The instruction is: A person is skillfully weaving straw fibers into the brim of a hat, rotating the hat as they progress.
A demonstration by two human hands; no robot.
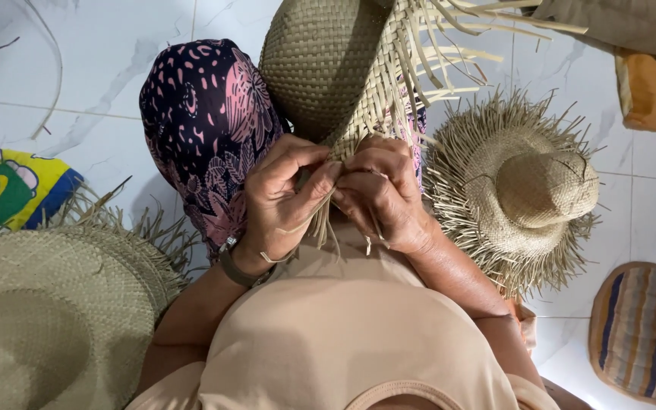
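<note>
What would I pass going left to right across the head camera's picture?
Flat woven hat → patterned knee → left hand → right hand, both on the straw strips of the hat being woven → fringed hat → striped cushion.

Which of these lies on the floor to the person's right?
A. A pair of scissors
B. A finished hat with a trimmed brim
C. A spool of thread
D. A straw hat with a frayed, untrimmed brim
D: the straw hat shows loose strands around its brim.
</note>
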